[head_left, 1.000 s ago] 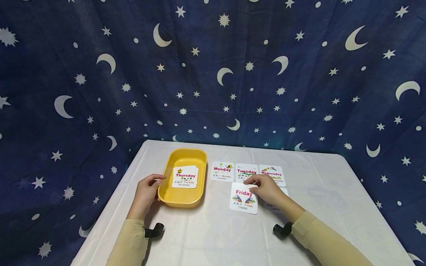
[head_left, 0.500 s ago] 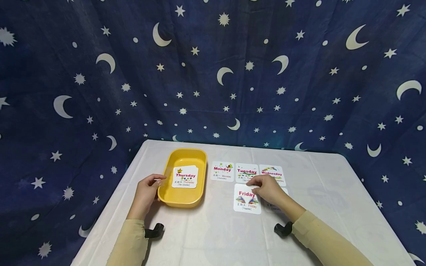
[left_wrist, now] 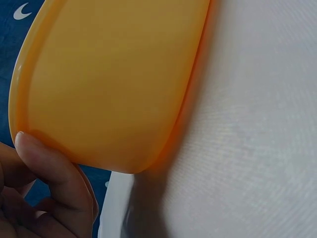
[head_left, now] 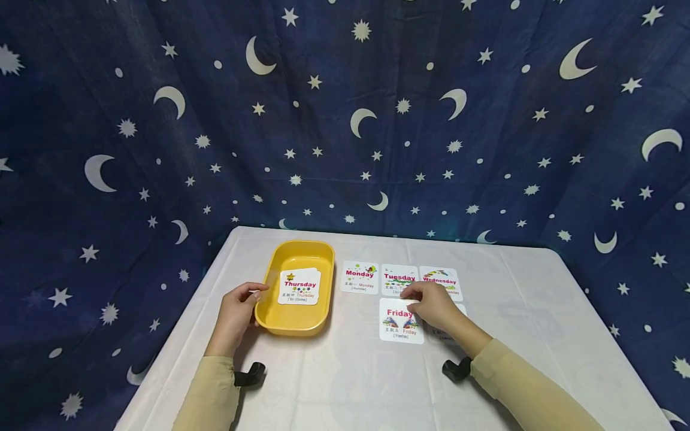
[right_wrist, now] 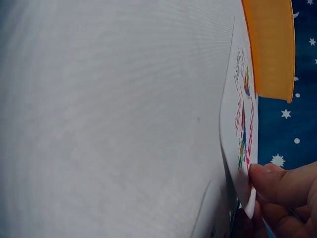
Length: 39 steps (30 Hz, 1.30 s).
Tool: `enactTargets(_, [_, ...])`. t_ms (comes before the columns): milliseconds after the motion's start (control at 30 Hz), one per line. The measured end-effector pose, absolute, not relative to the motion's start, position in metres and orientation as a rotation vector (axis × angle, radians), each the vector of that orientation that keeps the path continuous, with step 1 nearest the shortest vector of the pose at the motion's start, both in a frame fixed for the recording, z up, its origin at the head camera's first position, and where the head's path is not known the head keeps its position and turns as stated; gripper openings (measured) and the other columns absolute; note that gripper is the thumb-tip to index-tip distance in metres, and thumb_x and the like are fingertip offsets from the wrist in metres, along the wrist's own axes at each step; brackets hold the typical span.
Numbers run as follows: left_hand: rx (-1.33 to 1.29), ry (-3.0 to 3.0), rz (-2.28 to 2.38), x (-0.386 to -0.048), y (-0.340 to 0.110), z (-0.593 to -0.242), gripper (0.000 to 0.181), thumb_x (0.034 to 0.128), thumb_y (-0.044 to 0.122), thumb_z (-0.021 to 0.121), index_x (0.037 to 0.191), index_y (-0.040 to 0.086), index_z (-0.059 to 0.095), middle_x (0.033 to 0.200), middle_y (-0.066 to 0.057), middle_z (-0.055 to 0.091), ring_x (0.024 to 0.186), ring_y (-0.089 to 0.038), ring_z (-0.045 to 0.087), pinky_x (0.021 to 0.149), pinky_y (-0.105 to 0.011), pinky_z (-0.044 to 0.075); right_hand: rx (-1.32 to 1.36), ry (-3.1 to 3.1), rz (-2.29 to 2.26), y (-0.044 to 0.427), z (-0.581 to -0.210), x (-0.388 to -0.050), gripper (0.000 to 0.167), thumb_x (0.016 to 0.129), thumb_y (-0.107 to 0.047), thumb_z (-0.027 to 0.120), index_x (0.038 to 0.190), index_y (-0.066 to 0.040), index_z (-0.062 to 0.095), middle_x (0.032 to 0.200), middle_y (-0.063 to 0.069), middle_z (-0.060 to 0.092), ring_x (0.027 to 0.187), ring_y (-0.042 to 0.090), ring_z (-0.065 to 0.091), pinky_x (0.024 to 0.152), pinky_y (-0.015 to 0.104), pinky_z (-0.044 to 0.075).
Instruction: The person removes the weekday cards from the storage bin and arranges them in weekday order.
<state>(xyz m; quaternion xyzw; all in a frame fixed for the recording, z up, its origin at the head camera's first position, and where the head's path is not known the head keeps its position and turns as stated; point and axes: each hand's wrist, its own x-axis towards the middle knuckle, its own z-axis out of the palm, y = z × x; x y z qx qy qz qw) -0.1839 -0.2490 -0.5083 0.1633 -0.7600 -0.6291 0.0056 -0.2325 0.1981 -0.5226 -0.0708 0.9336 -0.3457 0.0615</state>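
Note:
My right hand (head_left: 435,306) pinches the upper right corner of the Friday card (head_left: 398,326), its thumb (right_wrist: 267,181) on the printed face. In the right wrist view the card looks slightly tilted. Behind it lie the Monday card (head_left: 360,281), the Tuesday card (head_left: 396,275) and the Wednesday card (head_left: 441,280). Another card (head_left: 461,309) lies mostly hidden under my right hand. At the left, my left hand (head_left: 237,308) grips the side of a yellow tray (head_left: 302,323), thumb against its rim. The Thursday card (head_left: 299,286) tops a small stack in the tray.
A white cloth covers the table (head_left: 345,389). A dark blue curtain (head_left: 323,120) with moons and stars hangs behind and at the sides. Black wrist mounts (head_left: 457,370) jut inward from both wrists.
My right hand has shifted the Friday card slightly right, below the Tuesday card, and straightened it. Over the last half second it has barely moved. My left hand stays on the tray.

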Motion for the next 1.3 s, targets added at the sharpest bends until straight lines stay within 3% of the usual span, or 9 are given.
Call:
enactTargets(700, [0.516,-2.366,-1.971,-0.1835,-0.2494,-0.5088,0.026,0.1106,0.007,0.055,0.131,0.002,0.071,0.103,-0.014,0.060,0.056,-0.015,0.053,0.049,-0.025,0.051,-0.218,2.860,-1.043,0.1969,-0.5230,-0.2314,0.027,0.085,0.001,0.085,0.105,-0.017,0.080,0.103,-0.003,0.079,0.100,0.017,0.071,0.097,0.047,0.057])
enactTargets(1033, [0.518,-2.368,-1.971,-0.1840,-0.2499,-0.5101,0.026,0.1110,0.007,0.054,0.130,0.003,0.071,0.102,-0.012,0.059,0.057,-0.016,0.054,0.050,-0.025,0.052,-0.194,2.881,-1.087,0.1983,-0.5208,-0.2326,0.026,0.087,0.002,0.082,0.107,-0.013,0.080,0.102,-0.002,0.079,0.098,0.016,0.069,0.093,0.044,0.058])
enactTargets(1300, [0.531,-2.369,-1.979,-0.1838,-0.2494,-0.5087,0.025,0.1109,0.007,0.055,0.130,0.003,0.071,0.103,-0.012,0.060,0.057,-0.016,0.054,0.049,-0.025,0.052,-0.167,2.884,-1.055,0.1956,-0.5158,-0.2339,0.032,0.089,-0.003,0.082,0.118,-0.017,0.079,0.109,0.000,0.077,0.103,0.020,0.068,0.095,0.045,0.057])
